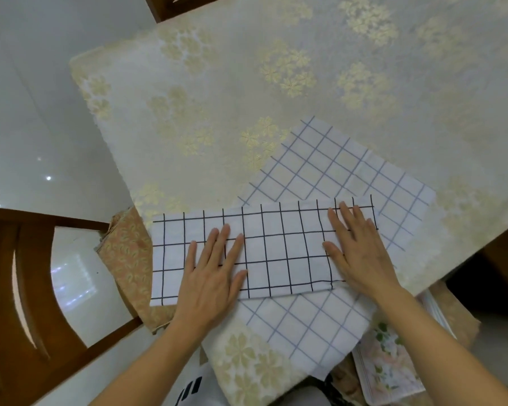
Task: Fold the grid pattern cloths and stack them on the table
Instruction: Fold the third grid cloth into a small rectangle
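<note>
A white cloth with black grid lines (pixel 264 250) lies folded into a long strip in the lower middle of the frame. It sits on a table (pixel 217 83) that wears a pale cover with gold flowers.

The left hand (pixel 211 276) lies flat on the left part of the strip. Its fingers are straight and spread, and they hold nothing. The right hand (pixel 355 247) lies flat on the right end of the strip. Its fingers are straight too, pressing down and holding nothing.

Under the strip lies a second white cloth with thin blue grid lines (pixel 329 171). It is turned at a slant. One corner points to the upper middle of the frame, and its lower part hangs over the near table edge.

A tan cloth with a leaf print (pixel 126 256) hangs at the left end of the strip. A brown wooden chair (pixel 21 273) stands at the lower left, over a shiny white floor (pixel 27 127). A flowered thing (pixel 384 367) shows at the lower right.
</note>
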### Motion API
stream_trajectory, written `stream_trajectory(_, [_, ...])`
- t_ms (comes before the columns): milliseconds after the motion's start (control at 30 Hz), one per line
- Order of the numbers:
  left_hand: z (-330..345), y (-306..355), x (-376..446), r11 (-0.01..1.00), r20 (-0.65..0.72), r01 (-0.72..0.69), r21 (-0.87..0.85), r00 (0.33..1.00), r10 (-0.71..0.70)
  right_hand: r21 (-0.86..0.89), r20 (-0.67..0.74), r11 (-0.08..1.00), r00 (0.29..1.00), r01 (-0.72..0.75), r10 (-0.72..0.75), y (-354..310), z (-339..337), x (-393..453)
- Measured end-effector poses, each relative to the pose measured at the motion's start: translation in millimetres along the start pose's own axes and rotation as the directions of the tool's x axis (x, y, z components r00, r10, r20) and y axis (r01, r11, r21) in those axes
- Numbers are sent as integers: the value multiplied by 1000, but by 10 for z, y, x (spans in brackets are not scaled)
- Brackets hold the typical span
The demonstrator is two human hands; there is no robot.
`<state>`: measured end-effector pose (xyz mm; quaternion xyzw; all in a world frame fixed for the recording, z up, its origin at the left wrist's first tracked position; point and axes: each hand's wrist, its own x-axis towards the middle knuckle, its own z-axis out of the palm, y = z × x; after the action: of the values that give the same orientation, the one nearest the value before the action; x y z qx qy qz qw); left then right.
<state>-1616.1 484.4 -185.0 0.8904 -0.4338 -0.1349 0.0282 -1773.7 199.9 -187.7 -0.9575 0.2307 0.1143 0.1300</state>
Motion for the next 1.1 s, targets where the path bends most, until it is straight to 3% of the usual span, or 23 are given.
stream_trajectory(233, [124,-56,-3,998,-35,-3,55,999,5,-98,-50,994,997,-55,50,203,54,35])
stream_trajectory(400, [93,-13,-17,999,-36,14,40,999,-12,-59,-70,993,993,-100,96,142,-32,16])
stream_trajectory(567, [86,328,144,999,-29,-35,15,999,35,-42,-53,994,994,97,-99,-330,65,-14])
stream_trajectory(767, [131,300,173,1000,-29,-16,7,999,17,-65,-42,997,999,-31,28,-65,127,-3])
stream_trajectory(967, [17,-24,316,999,-68,38,12,997,-37,-23,-83,999,996,-25,23,-271,25,178])
stream_trajectory(1100, [57,-39,366,999,-48,4,48,999,-1,-32,-69,999,998,-18,15,-419,89,305])
